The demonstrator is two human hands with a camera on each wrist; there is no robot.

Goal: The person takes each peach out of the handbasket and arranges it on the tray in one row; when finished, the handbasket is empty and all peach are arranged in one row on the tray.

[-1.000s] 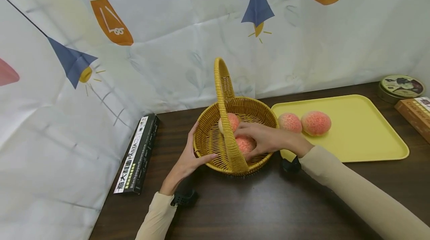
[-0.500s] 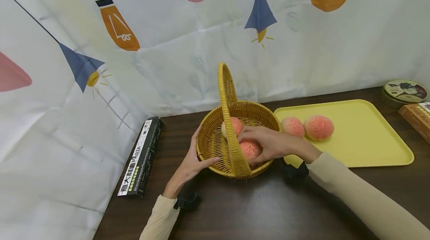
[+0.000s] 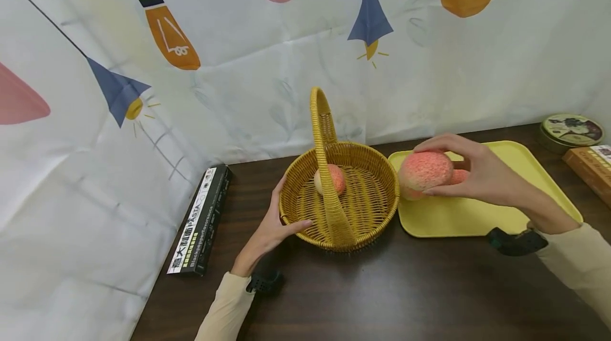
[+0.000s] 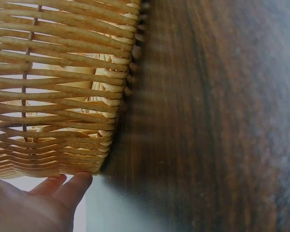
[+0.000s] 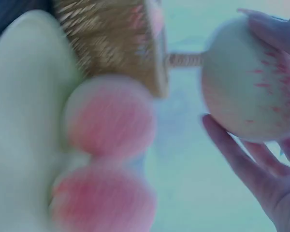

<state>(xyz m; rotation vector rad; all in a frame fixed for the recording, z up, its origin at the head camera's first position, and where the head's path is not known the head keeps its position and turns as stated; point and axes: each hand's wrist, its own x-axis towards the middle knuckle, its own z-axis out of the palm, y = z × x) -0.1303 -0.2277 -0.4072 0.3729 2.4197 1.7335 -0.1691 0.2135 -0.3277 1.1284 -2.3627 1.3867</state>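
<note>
A yellow wicker basket (image 3: 369, 192) with a tall handle stands on the table, one pink-and-cream peach (image 3: 338, 179) inside it. My left hand (image 3: 268, 230) grips the basket's left rim, thumb over the edge and fingers outside. In the left wrist view, fingertips meet the woven wall (image 4: 58, 96). Over the left part of the yellow tray (image 3: 429, 227), my right hand (image 3: 482, 174) holds another peach (image 3: 426, 168) between thumb and fingers. Two more peaches (image 5: 113, 118) lie side by side on the tray, mostly hidden behind the held one in the head view.
A black pasta box (image 3: 199, 221) lies left of the basket. At the far right are a round tin (image 3: 573, 130) and a brown box (image 3: 589, 168). A white printed cloth (image 3: 267, 92) hangs behind the table.
My right hand has lifted the second peach out of the basket and carried it right, over the tray. My left hand stays on the basket rim.
</note>
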